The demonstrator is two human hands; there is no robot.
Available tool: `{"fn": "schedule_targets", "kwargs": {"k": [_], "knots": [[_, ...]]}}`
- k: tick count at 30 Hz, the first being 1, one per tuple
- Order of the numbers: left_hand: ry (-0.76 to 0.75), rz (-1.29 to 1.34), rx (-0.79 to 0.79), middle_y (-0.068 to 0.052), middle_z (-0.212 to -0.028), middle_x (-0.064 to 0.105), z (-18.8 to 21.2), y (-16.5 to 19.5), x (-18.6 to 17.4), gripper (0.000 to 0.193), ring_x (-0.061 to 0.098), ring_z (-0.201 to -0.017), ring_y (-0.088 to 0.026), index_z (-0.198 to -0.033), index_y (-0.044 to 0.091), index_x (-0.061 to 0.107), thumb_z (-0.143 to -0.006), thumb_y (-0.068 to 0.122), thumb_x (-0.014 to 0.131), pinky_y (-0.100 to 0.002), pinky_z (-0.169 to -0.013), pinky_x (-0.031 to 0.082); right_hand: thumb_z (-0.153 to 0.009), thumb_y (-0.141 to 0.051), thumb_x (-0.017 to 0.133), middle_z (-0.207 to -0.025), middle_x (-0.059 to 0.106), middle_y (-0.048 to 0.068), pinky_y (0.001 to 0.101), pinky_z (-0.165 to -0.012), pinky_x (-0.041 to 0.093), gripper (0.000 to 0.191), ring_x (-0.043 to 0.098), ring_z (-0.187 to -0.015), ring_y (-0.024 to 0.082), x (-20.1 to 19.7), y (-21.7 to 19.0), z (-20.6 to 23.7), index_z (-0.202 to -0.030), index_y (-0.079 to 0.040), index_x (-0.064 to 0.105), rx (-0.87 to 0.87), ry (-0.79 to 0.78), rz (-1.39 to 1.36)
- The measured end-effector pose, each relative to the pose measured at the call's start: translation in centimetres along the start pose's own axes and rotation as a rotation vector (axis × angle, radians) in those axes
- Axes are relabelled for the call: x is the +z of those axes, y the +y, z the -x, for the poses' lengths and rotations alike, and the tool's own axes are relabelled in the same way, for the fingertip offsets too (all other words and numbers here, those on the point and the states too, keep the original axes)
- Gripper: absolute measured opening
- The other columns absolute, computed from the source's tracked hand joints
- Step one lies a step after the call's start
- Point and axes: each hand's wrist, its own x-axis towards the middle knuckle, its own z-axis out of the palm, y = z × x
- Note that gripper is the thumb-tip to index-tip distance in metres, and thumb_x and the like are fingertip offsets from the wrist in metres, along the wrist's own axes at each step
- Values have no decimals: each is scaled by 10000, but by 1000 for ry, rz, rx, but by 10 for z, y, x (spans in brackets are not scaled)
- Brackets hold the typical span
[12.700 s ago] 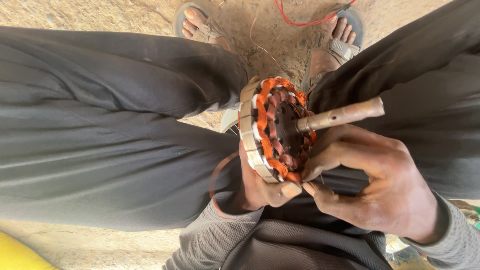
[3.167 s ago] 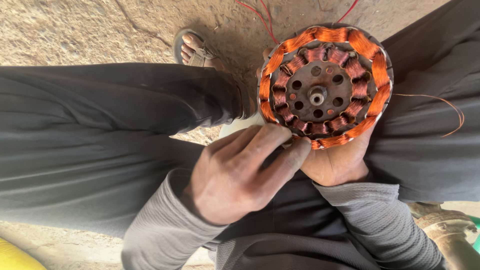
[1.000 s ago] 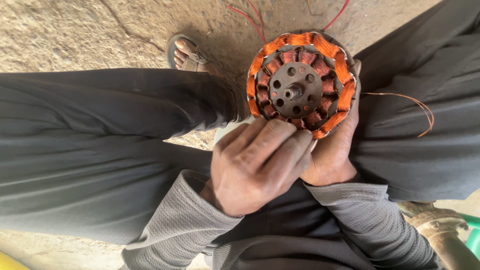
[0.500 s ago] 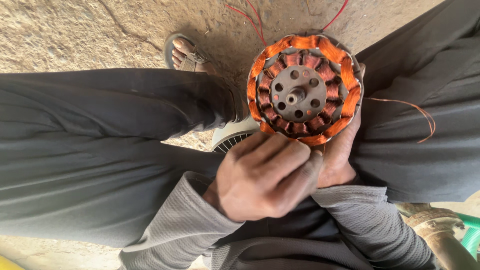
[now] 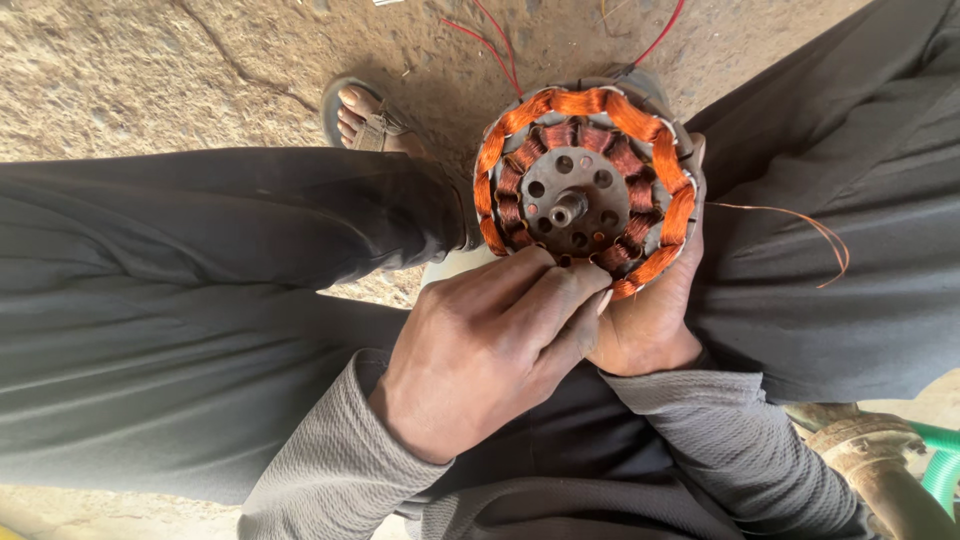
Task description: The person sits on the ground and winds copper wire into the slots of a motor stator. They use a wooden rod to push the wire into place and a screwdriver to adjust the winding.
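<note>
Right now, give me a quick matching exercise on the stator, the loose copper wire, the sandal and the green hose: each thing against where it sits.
Things:
1. stator
2. loose copper wire
3. sandal
4. green hose

Places:
A. bottom right corner
B. on the foot on the ground, upper left
C. across the right trouser leg
D. cupped in the right hand, left hand fingertips at its lower edge

Pairs: 1-D, 2-C, 3-B, 4-A

Dirt floor (image 5: 150, 70) under sandalled foot (image 5: 365, 115)
</note>
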Motion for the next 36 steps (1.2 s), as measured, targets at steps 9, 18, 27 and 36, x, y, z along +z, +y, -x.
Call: {"fn": "schedule_targets", "kwargs": {"k": [9, 18, 27, 36], "knots": [[37, -42, 44, -71, -974, 599, -12, -2, -7, 279, 664, -812, -236, -1156, 48, 625, -933, 106, 783, -357, -720, 565, -1061, -661, 404, -1493, 561, 125, 486, -1186, 456, 707, 554, -1352, 328, 12, -5, -2, -1509, -128, 527, 70, -87, -61], [0, 95, 19, -39, -941, 615, -13, -12, 2, 190, 665, -781, -205, -1105, 94, 661, -962, 120, 784, -324, -702, 569, -1065, -677, 342, -1507, 564, 132, 487, -1182, 454, 756, 552, -1367, 335, -6, -5, -9, -1540, -111, 502, 47, -78, 3], [-39, 56, -16, -45, -858, 634, -13, -10, 6, 201, 668, -717, -222, -1088, 68, 642, -945, 108, 777, -351, -656, 557, -1066, -662, 325, -1521, 551, 123, 485, -1213, 438, 741, 542, -1388, 323, -13, -6, -12, -1533, -111, 491, 42, -43, -57], [18, 143, -70, -38, -900, 647, -7, -11, 12, 197, 678, -771, -222, -1109, 94, 635, -972, 101, 777, -345, -698, 565, -1045, -619, 348, -1552, 527, 109, 506, -1218, 423, 708, 519, -1425, 325, -17, -3, -9, -1546, -134, 475, -46, -11, 142]]}}
